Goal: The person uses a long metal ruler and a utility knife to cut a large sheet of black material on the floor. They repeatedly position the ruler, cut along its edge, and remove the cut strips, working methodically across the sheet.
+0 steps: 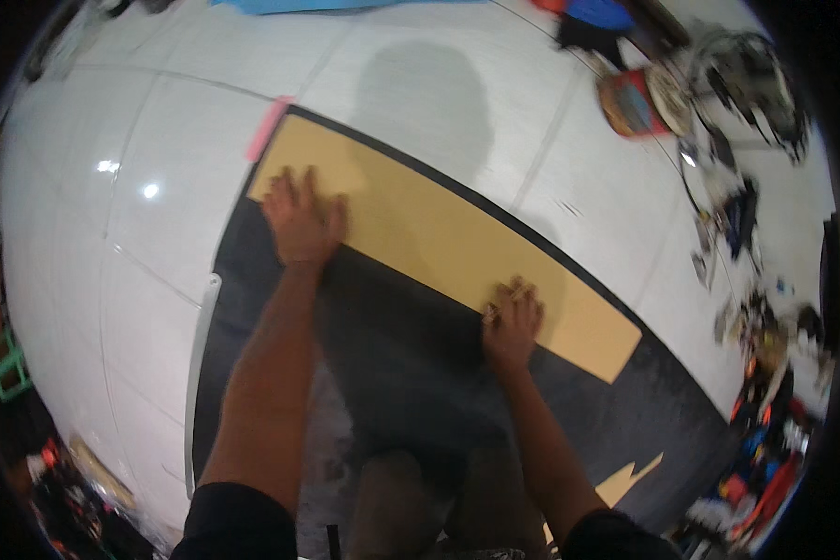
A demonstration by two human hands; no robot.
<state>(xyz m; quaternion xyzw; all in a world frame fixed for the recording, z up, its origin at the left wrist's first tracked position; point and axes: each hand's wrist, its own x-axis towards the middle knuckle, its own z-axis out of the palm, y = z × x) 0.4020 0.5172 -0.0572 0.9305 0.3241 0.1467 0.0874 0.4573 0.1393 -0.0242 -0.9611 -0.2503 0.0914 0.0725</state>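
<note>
A long tan sheet (420,219) lies slantwise across the far part of a black mat (411,327). My left hand (301,219) rests flat on the sheet's left end, fingers spread and thumb out to the right. Farther right, my right hand (513,322) lies over the sheet's near edge, its fingers slightly bent and apart, somewhat blurred. Neither hand shows anything held. Along the mat's left edge lies a metal ruler (200,373) with a hole at its far end. Near my right forearm is a jagged tan offcut (625,481).
Pink tape (269,129) sits at the mat's far left corner on the white tiled floor (149,243). A red bucket (630,101), cables and loose items line the right side. At far left is a green stool-like frame (7,366), with clutter (75,504) below it.
</note>
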